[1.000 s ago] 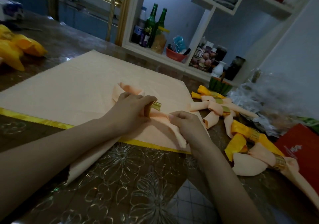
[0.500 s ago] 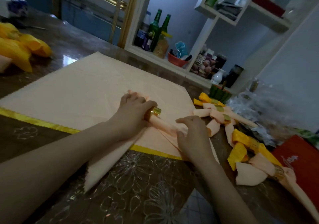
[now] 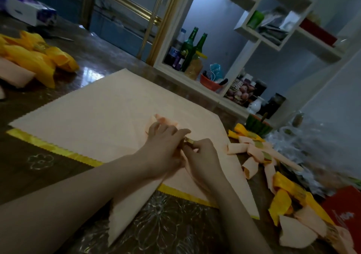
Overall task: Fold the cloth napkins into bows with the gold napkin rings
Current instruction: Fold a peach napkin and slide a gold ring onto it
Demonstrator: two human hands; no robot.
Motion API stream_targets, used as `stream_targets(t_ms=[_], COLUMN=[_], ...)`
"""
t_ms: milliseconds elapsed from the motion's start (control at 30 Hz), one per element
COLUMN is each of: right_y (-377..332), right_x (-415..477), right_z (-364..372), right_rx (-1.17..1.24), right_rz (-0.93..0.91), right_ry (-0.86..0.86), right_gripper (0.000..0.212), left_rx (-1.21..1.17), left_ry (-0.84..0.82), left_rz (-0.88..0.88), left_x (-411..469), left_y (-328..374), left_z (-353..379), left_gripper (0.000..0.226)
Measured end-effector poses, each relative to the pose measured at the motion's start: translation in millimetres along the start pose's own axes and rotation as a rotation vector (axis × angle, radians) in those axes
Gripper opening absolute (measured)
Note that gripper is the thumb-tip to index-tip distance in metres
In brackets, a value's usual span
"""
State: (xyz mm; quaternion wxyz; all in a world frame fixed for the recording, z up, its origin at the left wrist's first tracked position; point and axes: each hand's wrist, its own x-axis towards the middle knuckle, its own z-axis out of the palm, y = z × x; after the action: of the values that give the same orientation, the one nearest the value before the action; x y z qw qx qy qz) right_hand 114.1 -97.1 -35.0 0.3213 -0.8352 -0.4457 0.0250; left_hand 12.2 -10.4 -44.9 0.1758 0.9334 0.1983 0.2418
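— While gripped like that, lying where on the table [image 3: 58,175]?
— Near the middle, atop a flat peach cloth [image 3: 97,120]: gold napkin ring [image 3: 189,140] threaded on a rolled peach napkin [image 3: 134,201].
— Left hand [image 3: 166,146]?
— Curled round the napkin's looped end, thumb against the ring.
— Right hand [image 3: 203,158]?
— Pinching the ring from the opposite side with bent fingertips.
— And the napkin's loose end?
— Trailing toward the near edge.
— Elsewhere?
— Finished bows [image 3: 254,152] heaped along the right edge; yellow bows [image 3: 29,56] toward the far left corner.
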Motion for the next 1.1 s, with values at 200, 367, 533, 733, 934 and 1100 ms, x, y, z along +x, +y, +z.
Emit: stream_targets(t_ms=[200, 367, 533, 733, 934, 1100], right_y=[3, 0, 4, 5, -2, -9], right_x=[-13, -17, -18, -18, -24, -30], right_z=[12, 14, 8, 1, 2, 3], right_rx=[-0.267, -0.210, 0.003, 0.073, -0.005, -0.009], right_rz=[-0.078, -0.087, -0.061, -0.084, -0.161, -0.312], right_ry=[0.176, 0.185, 0.187, 0.188, 0.161, 0.062], right_gripper=[0.031, 0.028, 0.014, 0.013, 0.015, 0.018], left_rx=[0.106, -0.034, -0.048, 0.052, 0.051, 0.154], left_ry=[-0.151, -0.219, -0.135, -0.241, -0.159, -0.277], left_rz=[-0.260, -0.328, -0.216, -0.294, -0.312, -0.368], left_x=[5, 9, 6, 5, 40, 62], left_y=[-12, -23, -25, -22, -4, -7], left_z=[-18, -34, -36, -59, -54, -24], left_gripper=[0.100, 0.101, 0.084, 0.054, 0.042, 0.037])
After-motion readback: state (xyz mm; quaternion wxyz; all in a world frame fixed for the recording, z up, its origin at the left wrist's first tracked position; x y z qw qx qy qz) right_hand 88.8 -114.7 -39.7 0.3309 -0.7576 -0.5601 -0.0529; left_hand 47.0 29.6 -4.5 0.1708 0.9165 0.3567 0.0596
